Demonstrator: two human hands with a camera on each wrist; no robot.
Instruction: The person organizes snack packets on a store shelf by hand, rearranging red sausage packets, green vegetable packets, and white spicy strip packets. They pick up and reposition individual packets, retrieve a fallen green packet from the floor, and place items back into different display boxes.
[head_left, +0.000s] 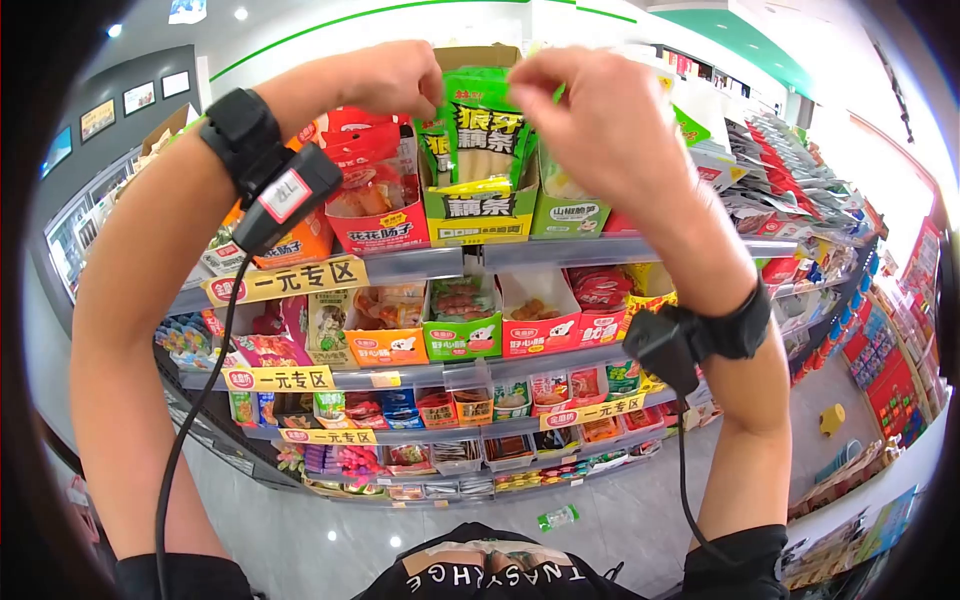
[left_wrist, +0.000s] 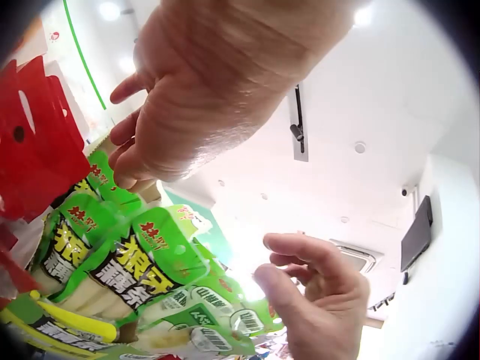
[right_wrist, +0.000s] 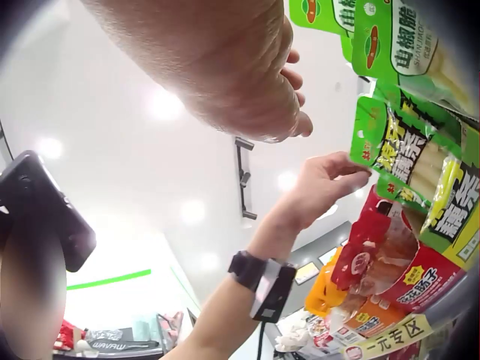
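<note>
Left hand: the left hand point(head_left: 395, 82) is bending its fingers at the left upper edge of the green lotus-root packets point(head_left: 487, 130); whether they are pinching one, I cannot tell.
Right hand: the right hand point(head_left: 605, 115) is hanging near the packets' other side, thumb and fingers loosely curved with a gap between, gripping nothing.
Lotus-root packets: they are standing upright in an open display box point(head_left: 475, 228) on the top shelf; its low front is probably keeping them in line while leaving their labels showing.
Neighbours: a red snack box point(head_left: 385, 232) and a green bamboo-shoot box point(head_left: 570, 218) are flanking it, seemingly sorting snacks by kind.
Shelf: a grey edge point(head_left: 420, 264) is carrying a yellow one-yuan sign point(head_left: 290, 279); more snack rows are filling the tiers below.
Room: lights are shining from a white ceiling point(left_wrist: 337, 142); a green-and-white packet point(head_left: 558, 517) is lying on the grey floor point(head_left: 350, 520).
</note>
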